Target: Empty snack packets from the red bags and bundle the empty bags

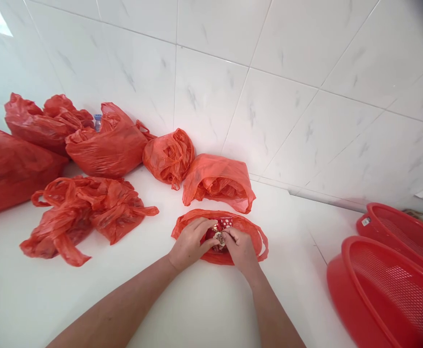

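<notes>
An open red plastic bag (257, 232) lies on the white table, its mouth facing up. Over that mouth, my left hand (193, 241) curls its thumb and fingers around a small red-and-gold ornament (218, 238) with a pale patterned piece. My right hand (240, 245) pinches the same ornament from the right, with thumb and forefinger pressed together at its edge. Just behind the fingertips shows a small red piece with white dots (226, 222). The ornament's exact kind is too small to tell, and my fingers hide part of it.
Behind the open bag, another red bag (218, 169) and a bundled one (170, 157) rest near the tiled wall (211, 87). Crumpled bags (88, 208) and several filled ones (106, 150) lie leftward. Two red mesh baskets (356, 290) stand at the right.
</notes>
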Demonstrator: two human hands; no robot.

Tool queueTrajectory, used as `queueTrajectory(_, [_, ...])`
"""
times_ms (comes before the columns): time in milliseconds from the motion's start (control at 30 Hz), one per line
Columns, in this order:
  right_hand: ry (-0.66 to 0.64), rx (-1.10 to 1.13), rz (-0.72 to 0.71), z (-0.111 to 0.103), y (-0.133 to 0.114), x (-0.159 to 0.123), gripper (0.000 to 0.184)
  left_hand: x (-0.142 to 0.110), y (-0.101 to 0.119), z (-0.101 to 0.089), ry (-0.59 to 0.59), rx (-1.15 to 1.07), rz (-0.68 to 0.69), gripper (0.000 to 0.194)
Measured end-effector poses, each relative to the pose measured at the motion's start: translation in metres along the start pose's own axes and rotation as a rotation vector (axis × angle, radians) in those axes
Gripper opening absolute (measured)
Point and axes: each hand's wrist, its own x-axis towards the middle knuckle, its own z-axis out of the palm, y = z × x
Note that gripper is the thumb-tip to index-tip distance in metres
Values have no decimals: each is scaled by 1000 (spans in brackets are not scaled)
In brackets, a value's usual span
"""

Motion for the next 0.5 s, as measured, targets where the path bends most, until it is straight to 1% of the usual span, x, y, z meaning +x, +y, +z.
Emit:
queueTrajectory(133, [335, -187, 56, -9, 11, 2, 26, 2, -3, -5, 109, 56, -19, 30])
queueTrajectory(200, [414, -252, 103, -11, 15, 3, 27, 4, -6, -7, 155, 84, -51, 29])
queueTrajectory(300, [401, -285, 154, -10, 19, 3, 25, 6, -11, -9, 185, 151, -106, 27])
queueTrajectory(400, [367, -252, 161, -6, 19, 4, 18, 7, -16, -11, 165, 203, -193, 26])
queueTrajectory(500, [336, -223, 148, -2, 17, 4, 20, 7, -22, -12, 130, 222, -282, 28])
